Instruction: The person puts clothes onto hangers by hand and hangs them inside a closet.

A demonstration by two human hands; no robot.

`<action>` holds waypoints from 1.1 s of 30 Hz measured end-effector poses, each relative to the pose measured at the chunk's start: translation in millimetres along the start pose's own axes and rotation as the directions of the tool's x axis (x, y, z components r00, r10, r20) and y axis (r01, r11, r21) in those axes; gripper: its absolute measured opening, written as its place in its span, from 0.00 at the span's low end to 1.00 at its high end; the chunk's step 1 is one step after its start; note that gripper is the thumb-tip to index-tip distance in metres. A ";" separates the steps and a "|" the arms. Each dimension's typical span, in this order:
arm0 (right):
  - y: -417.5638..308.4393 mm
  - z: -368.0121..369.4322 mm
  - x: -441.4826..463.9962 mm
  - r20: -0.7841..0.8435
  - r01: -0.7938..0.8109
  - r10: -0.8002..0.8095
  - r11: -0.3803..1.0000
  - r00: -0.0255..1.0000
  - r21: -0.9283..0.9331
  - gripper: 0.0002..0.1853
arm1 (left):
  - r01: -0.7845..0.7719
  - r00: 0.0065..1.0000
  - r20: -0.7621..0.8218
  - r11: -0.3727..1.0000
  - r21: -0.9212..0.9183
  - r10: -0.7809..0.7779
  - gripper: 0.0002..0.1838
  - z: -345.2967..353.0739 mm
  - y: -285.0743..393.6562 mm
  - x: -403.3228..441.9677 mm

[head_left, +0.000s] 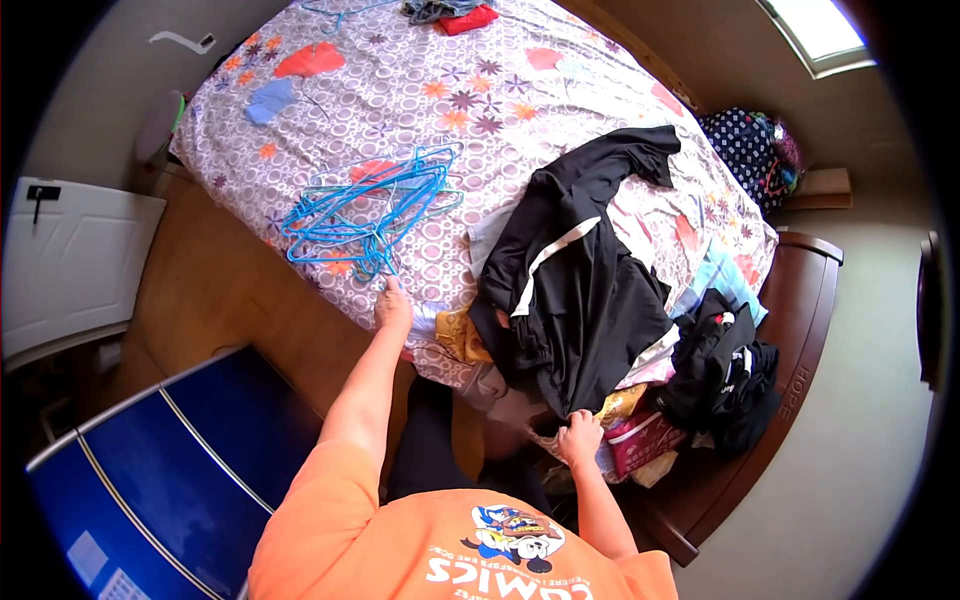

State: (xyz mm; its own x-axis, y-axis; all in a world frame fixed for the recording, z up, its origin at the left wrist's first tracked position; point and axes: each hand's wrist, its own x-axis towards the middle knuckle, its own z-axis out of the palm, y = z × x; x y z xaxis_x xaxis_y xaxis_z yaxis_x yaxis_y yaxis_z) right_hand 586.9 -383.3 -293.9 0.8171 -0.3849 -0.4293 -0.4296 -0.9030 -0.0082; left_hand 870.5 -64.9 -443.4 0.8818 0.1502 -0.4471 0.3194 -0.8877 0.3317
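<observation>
My left hand (393,306) is at the bed's near edge, its fingers closed at the hook end of a blue clothes hanger (374,258). That hanger belongs to a tangled pile of several thin blue hangers on the bed. A black jacket (575,290) with a white stripe lies spread over other clothes, one sleeve stretched toward the far side. With its fingers closed, my right hand (580,438) grips the jacket's lower edge near the front of the bed.
The bed (400,95) has a flowered sheet. Black clothes (720,375) and a dark red pouch (640,443) lie by the wooden headboard (800,340). Jeans and a red cloth (468,20) lie at the far edge. A blue panelled cabinet (170,470) stands at left, near a white door (75,265).
</observation>
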 end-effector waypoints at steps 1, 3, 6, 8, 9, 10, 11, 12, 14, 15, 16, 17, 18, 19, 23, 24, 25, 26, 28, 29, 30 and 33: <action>5.3 2.8 2.8 0.022 0.001 -0.003 0.997 1.000 0.072 0.14 | -0.026 0.985 -0.170 0.999 -0.044 0.019 0.12 -5.4 -0.5 -2.9; 10.1 -3.7 6.2 0.165 -0.138 0.088 0.936 0.982 0.324 0.17 | -0.081 0.962 -0.266 0.995 -0.050 0.065 0.09 -27.0 -4.1 -2.1; 22.0 -12.0 17.3 0.038 -0.148 0.155 0.796 0.987 0.586 0.19 | -0.209 0.833 -0.520 0.978 0.025 0.191 0.04 -75.6 -3.9 3.0; 43.6 -3.8 33.1 -0.047 -0.106 0.193 0.708 0.980 0.698 0.25 | -0.281 0.745 -0.627 0.960 0.013 0.227 0.03 -123.0 -0.6 5.5; 44.4 -19.3 40.9 0.047 -0.200 0.282 0.547 0.958 0.813 0.26 | -0.309 0.699 -0.678 0.951 0.003 0.229 0.03 -145.1 1.5 4.5; 44.9 -35.8 44.2 0.154 -0.282 0.344 0.358 0.926 0.890 0.26 | -0.338 0.647 -0.727 0.941 -0.004 0.229 0.03 -168.4 7.7 -0.4; 66.5 -13.9 61.9 0.030 -0.164 0.376 0.331 0.926 0.929 0.26 | -0.352 0.607 -0.764 0.936 -0.013 0.217 0.04 -188.6 14.4 -8.9; 87.7 10.1 76.9 -0.088 -0.047 0.413 0.306 0.906 0.951 0.25 | -0.340 0.590 -0.787 0.940 -0.040 0.180 0.04 -210.3 23.2 -21.5; 73.8 -59.4 63.7 0.027 -0.041 0.393 0.028 0.919 0.999 0.17 | -0.381 0.514 -0.847 0.921 -0.083 0.137 0.06 -244.5 41.9 -53.8; 77.7 -75.3 61.7 0.102 -0.084 0.385 -0.065 0.917 0.994 0.15 | -0.389 0.508 -0.849 0.918 -0.074 0.146 0.06 -257.6 51.1 -73.0; 83.2 -88.7 61.0 0.176 -0.124 0.373 -0.159 0.911 0.980 0.14 | -0.440 0.509 -0.849 0.891 -0.114 0.143 0.07 -268.2 61.0 -94.1; 85.3 -100.5 58.4 0.041 0.004 0.348 -0.128 0.937 0.992 0.13 | -0.489 0.515 -0.845 0.858 -0.154 0.142 0.07 -276.1 71.8 -117.8; 85.8 -110.7 55.7 -0.097 0.136 0.325 -0.098 0.941 0.986 0.12 | -0.542 0.427 -0.871 0.840 -0.032 0.243 0.06 -282.7 83.7 -144.9; 85.6 -119.3 55.7 -0.168 0.186 0.318 -0.028 0.933 0.982 0.14 | -0.573 0.418 -0.867 0.819 -0.018 0.273 0.05 -287.3 96.3 -171.7; 53.7 -166.9 14.6 -0.099 0.100 0.165 0.003 0.981 0.995 0.24 | -0.621 0.367 -0.850 0.780 0.078 0.377 0.02 -285.1 125.2 -261.6; 39.3 -177.2 0.0 -0.030 0.034 0.075 -0.058 0.997 0.998 0.26 | -0.630 0.361 -0.849 0.772 0.084 0.386 0.02 -282.3 128.8 -277.6; 24.1 -183.9 -17.6 -0.062 0.061 -0.064 -0.012 0.996 0.998 0.26 | -0.631 0.392 -0.839 0.774 0.052 0.377 0.01 -279.5 132.5 -291.5; 12.9 -189.5 -39.7 -0.082 0.090 -0.204 0.031 0.976 0.995 0.27 | -0.628 0.428 -0.826 0.778 0.021 0.368 0.01 -276.5 134.9 -306.4; 7.4 -222.5 -91.6 -0.265 0.505 -0.624 0.243 0.735 0.828 0.23 | -0.630 0.413 -0.823 0.775 0.051 0.390 0.01 -274.1 144.7 -338.2; 12.5 -242.9 -111.9 -0.128 0.451 -0.788 0.203 0.602 0.869 0.24 | -0.640 0.460 -0.789 0.768 0.024 0.408 0.01 -273.1 150.4 -357.3; 18.2 -257.7 -128.0 0.004 0.385 -0.908 0.181 0.418 0.905 0.25 | -0.645 0.508 -0.750 0.764 -0.005 0.424 0.01 -270.6 155.2 -376.1; 28.9 -257.9 -131.0 -0.272 0.653 -0.852 0.103 0.447 0.750 0.20 | -0.717 0.444 -0.682 0.687 0.117 0.580 0.03 -254.8 171.5 -423.9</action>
State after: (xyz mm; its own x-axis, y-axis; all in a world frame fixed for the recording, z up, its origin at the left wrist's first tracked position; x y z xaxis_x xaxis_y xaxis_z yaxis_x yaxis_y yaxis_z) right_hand 566.6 -408.3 -4.9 0.8363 0.5448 0.0610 0.2009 -0.2010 -0.9588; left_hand 639.9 -169.8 14.6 0.8141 -0.1513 0.5607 -0.4535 -0.7687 0.4510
